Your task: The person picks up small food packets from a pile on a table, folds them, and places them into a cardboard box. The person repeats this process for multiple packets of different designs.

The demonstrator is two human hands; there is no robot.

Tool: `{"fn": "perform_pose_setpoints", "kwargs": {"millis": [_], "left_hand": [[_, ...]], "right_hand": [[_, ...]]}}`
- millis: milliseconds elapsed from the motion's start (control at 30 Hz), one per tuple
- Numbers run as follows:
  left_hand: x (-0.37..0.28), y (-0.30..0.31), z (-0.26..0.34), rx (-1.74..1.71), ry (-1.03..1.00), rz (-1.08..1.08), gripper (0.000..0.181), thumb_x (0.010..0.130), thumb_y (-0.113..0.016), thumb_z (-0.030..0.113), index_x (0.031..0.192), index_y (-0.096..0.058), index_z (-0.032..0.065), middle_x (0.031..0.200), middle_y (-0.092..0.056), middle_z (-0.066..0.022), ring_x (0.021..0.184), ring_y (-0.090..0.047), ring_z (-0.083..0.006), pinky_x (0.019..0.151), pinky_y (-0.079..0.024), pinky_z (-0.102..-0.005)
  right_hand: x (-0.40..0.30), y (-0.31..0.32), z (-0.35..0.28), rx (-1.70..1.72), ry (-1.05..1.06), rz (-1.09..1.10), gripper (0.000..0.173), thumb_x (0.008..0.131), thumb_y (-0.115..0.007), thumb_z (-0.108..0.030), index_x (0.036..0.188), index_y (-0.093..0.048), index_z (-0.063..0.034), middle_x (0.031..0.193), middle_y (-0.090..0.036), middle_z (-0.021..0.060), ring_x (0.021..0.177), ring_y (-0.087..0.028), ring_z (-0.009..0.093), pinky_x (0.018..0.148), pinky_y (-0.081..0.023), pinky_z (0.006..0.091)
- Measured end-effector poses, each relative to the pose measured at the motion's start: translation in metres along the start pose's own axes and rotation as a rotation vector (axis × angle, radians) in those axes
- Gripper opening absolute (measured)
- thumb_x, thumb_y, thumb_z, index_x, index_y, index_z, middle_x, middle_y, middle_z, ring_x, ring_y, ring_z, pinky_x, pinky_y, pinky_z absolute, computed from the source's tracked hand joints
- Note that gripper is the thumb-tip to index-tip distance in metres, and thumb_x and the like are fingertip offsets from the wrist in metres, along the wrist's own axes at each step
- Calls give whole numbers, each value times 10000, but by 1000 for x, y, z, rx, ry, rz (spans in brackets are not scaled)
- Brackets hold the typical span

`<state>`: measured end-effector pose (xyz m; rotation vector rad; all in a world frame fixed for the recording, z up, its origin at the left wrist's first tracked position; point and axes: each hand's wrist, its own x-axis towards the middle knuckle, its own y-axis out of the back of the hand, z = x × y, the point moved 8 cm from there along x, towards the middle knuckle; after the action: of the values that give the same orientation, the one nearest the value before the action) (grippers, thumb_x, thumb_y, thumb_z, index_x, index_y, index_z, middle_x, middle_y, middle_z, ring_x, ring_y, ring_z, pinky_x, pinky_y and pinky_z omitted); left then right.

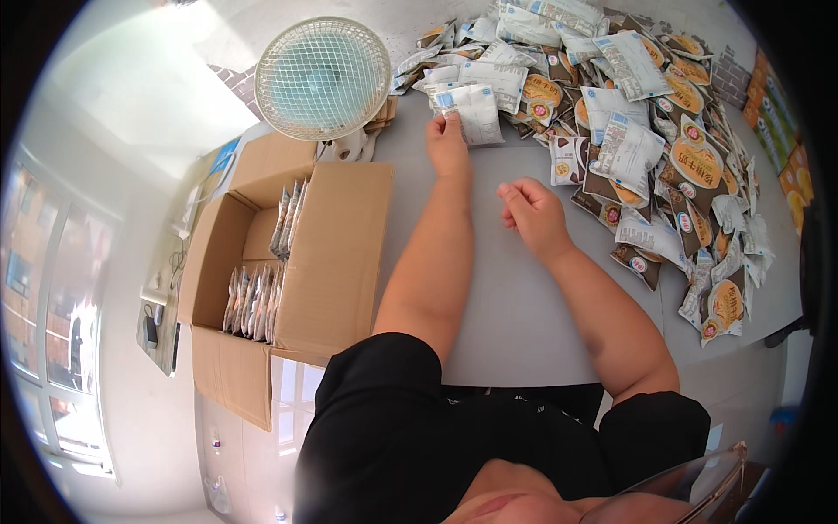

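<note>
My left hand [446, 147] reaches far forward over the grey table [497, 308]. Its thumb and fingers pinch the left side of a white-backed milk pouch [481, 114] at the near edge of the heap. Closer to me, my right hand [535, 216] hovers above the tabletop with its fingers curled in, and nothing shows in it. The large heap of printed plastic pouches [697, 157] spreads to the back and right. Some lie with brown-and-orange fronts up, others with pale backs up. To my left stands an open cardboard box [340, 242], holding rows of upright pouches [252, 301].
A caged electric fan [322, 78] rises behind the box. The box's flaps are folded outward, one [232, 373] hanging towards me. Printed cartons [779, 124] stand beyond the heap at right. On the far left, a side table [154, 327] carries small items.
</note>
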<state>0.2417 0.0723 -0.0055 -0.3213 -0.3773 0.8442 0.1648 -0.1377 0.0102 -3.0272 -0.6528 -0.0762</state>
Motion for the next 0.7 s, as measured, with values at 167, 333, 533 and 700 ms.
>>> {"fn": "perform_pose_setpoints", "kwargs": {"millis": [167,333,533,700], "left_hand": [[-8,-3,1,-469,171,8,176,974,-519,207,988,-563,38,901,-623,-65,768,-583,-176,685,-491,-309],[-53,-26,-4,-547,557,-343,284,956,-464,260,1033,-598,21,818,-599,-83,702,-584,-218,603,-514,-354],[-82,-15,-4,-390,435,-300,298,983,-512,271,1124,-554,12,961,-600,-82,834,-576,-196,718,-509,-342],[-117,-9,31,-64,262,-354,407,1004,-497,309,1246,-539,-15,1098,-606,-98,1010,-574,-191,909,-460,-312]], "right_hand": [[14,30,-3,66,180,231,303,955,-620,-315,917,-601,-15,726,-596,19,670,-561,87,625,-472,248],[22,37,12,89,129,235,366,937,-644,-359,1010,-617,-2,838,-640,57,765,-604,116,684,-493,273],[13,11,-6,-86,307,44,509,865,-711,-405,1100,-603,33,949,-660,119,826,-635,172,762,-518,307],[6,15,-8,-219,255,60,482,856,-699,-381,1116,-626,19,1018,-695,142,916,-670,209,805,-512,326]]}}
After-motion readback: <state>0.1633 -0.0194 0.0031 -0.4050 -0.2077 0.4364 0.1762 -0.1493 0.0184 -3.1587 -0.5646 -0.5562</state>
